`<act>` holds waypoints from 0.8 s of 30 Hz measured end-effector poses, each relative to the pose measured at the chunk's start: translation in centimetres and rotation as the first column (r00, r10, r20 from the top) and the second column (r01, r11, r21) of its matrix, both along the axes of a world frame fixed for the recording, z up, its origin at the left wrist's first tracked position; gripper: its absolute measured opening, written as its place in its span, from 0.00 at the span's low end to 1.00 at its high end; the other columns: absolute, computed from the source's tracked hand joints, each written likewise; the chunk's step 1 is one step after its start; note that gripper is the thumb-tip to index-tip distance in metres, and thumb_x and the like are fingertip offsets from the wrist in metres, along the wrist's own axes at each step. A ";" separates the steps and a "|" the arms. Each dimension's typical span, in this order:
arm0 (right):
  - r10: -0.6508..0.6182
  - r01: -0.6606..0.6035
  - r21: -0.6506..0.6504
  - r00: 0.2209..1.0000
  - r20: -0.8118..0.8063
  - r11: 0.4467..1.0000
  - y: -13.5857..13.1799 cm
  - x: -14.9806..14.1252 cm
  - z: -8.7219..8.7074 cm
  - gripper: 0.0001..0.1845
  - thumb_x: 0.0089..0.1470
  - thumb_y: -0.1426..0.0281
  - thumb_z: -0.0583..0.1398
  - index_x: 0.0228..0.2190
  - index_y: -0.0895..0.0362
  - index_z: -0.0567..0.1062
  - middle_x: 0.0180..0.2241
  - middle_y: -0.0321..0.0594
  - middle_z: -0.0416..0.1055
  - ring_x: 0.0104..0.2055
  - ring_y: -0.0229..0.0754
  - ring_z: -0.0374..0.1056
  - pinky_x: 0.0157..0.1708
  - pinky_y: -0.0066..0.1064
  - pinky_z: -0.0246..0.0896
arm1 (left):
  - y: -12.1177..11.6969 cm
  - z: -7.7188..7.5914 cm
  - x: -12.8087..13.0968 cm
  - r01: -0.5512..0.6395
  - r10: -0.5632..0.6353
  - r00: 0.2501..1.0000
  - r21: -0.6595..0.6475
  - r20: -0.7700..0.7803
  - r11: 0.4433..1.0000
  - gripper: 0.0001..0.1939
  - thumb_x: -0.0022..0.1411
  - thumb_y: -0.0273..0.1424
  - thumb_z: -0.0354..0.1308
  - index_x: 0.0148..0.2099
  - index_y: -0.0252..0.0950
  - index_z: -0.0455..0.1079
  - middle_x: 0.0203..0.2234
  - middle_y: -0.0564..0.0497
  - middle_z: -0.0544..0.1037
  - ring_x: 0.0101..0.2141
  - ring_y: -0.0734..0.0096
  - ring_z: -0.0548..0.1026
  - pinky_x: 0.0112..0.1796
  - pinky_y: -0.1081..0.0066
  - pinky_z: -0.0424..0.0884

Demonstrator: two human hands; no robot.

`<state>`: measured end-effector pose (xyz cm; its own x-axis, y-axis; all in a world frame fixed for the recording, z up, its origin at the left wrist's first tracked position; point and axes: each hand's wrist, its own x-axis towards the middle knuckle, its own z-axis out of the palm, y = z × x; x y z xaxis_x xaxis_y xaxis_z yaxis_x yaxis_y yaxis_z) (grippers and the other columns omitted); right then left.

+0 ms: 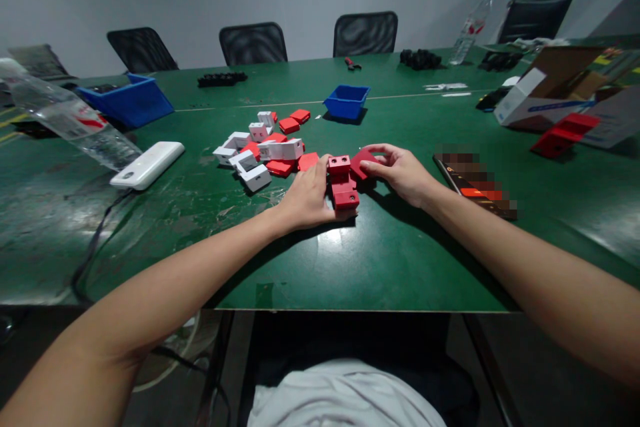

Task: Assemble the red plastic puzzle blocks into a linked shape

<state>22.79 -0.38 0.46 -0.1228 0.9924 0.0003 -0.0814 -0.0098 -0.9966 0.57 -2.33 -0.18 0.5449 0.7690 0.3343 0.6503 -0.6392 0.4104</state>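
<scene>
My left hand (pixel 309 197) grips a red U-shaped block (pixel 344 184) with small round holes in its ends, low over the green table. Pinched between the thumb and fingers of my right hand (pixel 397 170) is a flat red square piece (pixel 365 164). It sits close against the block's right side; whether the two touch I cannot tell. Left of my hands lies a loose pile of white U-shaped blocks (pixel 256 177) and flat red pieces (pixel 281 168). Part of the red block is covered by my left fingers.
A small blue bin (pixel 347 103) stands beyond my hands. On the left are a larger blue bin (pixel 131 101), a tilted water bottle (pixel 70 121) and a white power bank (pixel 148 165) with a cable. To the right lie a phone (pixel 473 187) and an opened cardboard box (pixel 545 100).
</scene>
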 end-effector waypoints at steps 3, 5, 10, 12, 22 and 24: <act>-0.029 0.029 -0.022 1.000 -0.001 0.999 0.0 -0.1 -0.1 0.24 0.38 0.67 0.76 0.36 0.55 0.73 0.32 0.38 0.80 0.32 0.40 0.75 0.37 0.34 0.72 | 0.0 0.0 0.0 -0.004 0.004 1.000 -0.008 0.004 1.000 0.54 0.47 0.54 0.68 0.65 0.32 0.48 0.54 0.31 0.71 0.53 0.38 0.74 0.51 0.43 0.70; -0.043 0.043 -0.016 0.999 0.000 0.999 0.0 -0.2 -0.1 0.24 0.35 0.68 0.77 0.34 0.56 0.74 0.32 0.38 0.80 0.32 0.40 0.75 0.38 0.34 0.72 | 0.0 0.0 0.0 -0.003 0.003 1.000 -0.010 0.006 1.000 0.54 0.46 0.53 0.68 0.65 0.32 0.48 0.54 0.32 0.71 0.53 0.38 0.74 0.52 0.43 0.70; -0.130 0.128 0.033 0.991 0.040 0.991 -0.1 -0.5 -0.2 0.23 0.32 0.66 0.77 0.32 0.57 0.78 0.33 0.39 0.80 0.32 0.41 0.74 0.37 0.35 0.72 | 0.0 0.0 0.0 0.002 -0.002 1.000 -0.012 0.006 1.000 0.55 0.46 0.53 0.68 0.66 0.31 0.47 0.57 0.29 0.69 0.57 0.36 0.71 0.55 0.42 0.68; -0.166 0.161 0.063 0.982 0.089 0.985 -0.1 -0.5 -0.3 0.23 0.30 0.66 0.77 0.31 0.58 0.79 0.32 0.39 0.79 0.31 0.41 0.74 0.36 0.34 0.71 | 0.0 -0.1 0.0 0.001 -0.001 1.000 -0.011 0.006 1.000 0.56 0.46 0.54 0.68 0.66 0.30 0.47 0.57 0.28 0.69 0.56 0.36 0.71 0.54 0.42 0.68; -0.159 0.132 0.185 0.977 0.141 0.974 0.2 -0.2 -0.6 0.19 0.31 0.69 0.73 0.26 0.56 0.72 0.34 0.40 0.79 0.36 0.44 0.75 0.37 0.36 0.70 | 0.1 -0.3 0.0 0.008 -0.008 1.000 0.014 0.002 1.000 0.57 0.47 0.56 0.67 0.65 0.28 0.45 0.57 0.27 0.69 0.57 0.37 0.71 0.54 0.44 0.69; -0.132 0.100 0.236 0.983 0.127 0.967 0.1 -0.3 -0.5 0.18 0.33 0.70 0.71 0.27 0.56 0.71 0.37 0.42 0.79 0.39 0.45 0.75 0.41 0.38 0.70 | 0.1 -0.3 0.0 0.008 -0.008 1.000 0.015 0.000 1.000 0.57 0.47 0.56 0.67 0.65 0.28 0.45 0.57 0.27 0.69 0.57 0.37 0.71 0.54 0.44 0.69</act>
